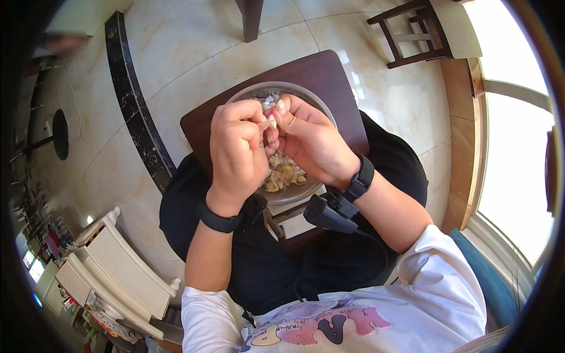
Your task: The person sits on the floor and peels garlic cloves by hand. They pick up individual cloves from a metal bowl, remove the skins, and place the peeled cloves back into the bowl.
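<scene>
Both my hands meet above a round metal bowl (329,117) on a dark wooden stool (326,70). Between the fingertips is a small pale garlic clove (272,122), largely covered by the fingers. My left hand (240,145) pinches it from the left side, and my right hand (309,137) from the right. Dry garlic skins and some yellowish cloves (284,172) lie in the bowl below; the hands hide its middle. Each wrist wears a black strap with a dark device on it.
A white cabinet (128,269) with curved fronts stands at the lower left. Upper right is a wooden chair (415,37) near a bright window (514,167). A black marble strip (132,101) crosses the tiled floor. A dark furniture leg (250,20) stands beyond the stool.
</scene>
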`<state>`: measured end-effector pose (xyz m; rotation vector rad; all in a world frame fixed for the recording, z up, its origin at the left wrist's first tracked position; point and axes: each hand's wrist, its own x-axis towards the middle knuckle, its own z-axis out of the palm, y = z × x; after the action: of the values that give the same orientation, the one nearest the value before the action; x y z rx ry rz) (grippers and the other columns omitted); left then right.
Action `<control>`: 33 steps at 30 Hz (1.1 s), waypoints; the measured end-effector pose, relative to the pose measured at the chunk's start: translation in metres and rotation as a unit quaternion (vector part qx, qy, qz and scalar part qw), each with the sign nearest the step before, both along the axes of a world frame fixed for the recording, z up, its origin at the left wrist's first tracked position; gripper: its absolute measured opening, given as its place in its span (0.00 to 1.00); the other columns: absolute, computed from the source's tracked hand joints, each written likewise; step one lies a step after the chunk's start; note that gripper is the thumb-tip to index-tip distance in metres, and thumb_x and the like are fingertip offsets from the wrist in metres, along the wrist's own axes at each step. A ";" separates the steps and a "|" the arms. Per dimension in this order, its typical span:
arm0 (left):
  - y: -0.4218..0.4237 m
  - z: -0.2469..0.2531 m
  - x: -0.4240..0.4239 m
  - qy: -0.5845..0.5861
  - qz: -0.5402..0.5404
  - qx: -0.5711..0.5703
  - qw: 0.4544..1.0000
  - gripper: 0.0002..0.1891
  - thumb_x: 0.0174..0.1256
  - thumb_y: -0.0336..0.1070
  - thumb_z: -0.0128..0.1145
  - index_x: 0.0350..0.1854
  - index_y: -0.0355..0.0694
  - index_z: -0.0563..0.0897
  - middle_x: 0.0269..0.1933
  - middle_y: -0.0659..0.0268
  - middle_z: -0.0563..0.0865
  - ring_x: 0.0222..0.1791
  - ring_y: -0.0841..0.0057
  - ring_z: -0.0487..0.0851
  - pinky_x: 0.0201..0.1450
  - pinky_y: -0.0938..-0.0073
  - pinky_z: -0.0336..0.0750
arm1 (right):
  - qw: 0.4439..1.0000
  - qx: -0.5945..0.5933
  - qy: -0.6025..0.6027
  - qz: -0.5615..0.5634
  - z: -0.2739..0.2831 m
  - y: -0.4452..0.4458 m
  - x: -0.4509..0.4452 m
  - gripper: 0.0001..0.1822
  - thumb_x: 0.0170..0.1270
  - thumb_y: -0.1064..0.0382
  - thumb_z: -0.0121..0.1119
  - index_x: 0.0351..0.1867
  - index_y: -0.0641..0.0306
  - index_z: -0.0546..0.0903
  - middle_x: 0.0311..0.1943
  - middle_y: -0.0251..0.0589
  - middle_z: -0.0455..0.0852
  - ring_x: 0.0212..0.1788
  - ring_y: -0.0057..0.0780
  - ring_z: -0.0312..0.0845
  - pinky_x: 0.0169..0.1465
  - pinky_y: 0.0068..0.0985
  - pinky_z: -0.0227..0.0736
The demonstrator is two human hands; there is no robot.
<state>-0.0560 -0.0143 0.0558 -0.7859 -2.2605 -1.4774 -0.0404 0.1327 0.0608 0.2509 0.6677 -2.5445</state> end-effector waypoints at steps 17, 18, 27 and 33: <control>-0.003 -0.001 -0.002 -0.018 -0.032 -0.015 0.999 0.09 0.68 0.23 0.54 0.41 0.38 0.67 0.40 0.56 0.78 0.39 0.65 0.77 0.46 0.68 0.72 | 0.998 0.030 -0.005 -0.062 0.001 0.012 -0.012 0.09 0.76 0.61 0.49 0.43 0.65 0.75 0.31 0.32 0.76 0.33 0.21 0.70 0.44 0.24 0.71; -0.004 0.002 -0.003 -0.017 -0.029 -0.035 0.999 0.08 0.67 0.23 0.55 0.42 0.37 0.69 0.41 0.56 0.79 0.39 0.64 0.77 0.46 0.67 0.72 | 0.998 0.016 -0.006 -0.059 0.001 0.013 -0.013 0.09 0.76 0.61 0.49 0.43 0.65 0.75 0.31 0.32 0.75 0.34 0.21 0.70 0.44 0.24 0.71; -0.010 0.012 -0.006 -0.071 -0.024 -0.143 0.987 0.06 0.60 0.23 0.58 0.39 0.35 0.79 0.34 0.60 0.82 0.32 0.65 0.80 0.37 0.69 0.74 | 0.995 -0.091 -0.026 -0.038 -0.004 0.017 -0.016 0.09 0.76 0.61 0.49 0.44 0.65 0.75 0.31 0.31 0.74 0.35 0.21 0.70 0.46 0.24 0.71; -0.011 0.012 -0.005 -0.091 -0.017 -0.148 0.985 0.07 0.61 0.24 0.58 0.41 0.35 0.79 0.34 0.60 0.82 0.32 0.67 0.80 0.35 0.71 0.74 | 0.997 -0.072 -0.027 -0.028 -0.002 0.016 -0.015 0.10 0.76 0.60 0.48 0.46 0.63 0.76 0.32 0.31 0.74 0.36 0.20 0.70 0.47 0.23 0.71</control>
<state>-0.0610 -0.0250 0.0680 -0.8026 -2.6598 -1.2889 -0.0555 0.1491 0.0583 0.2903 0.4616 -2.6151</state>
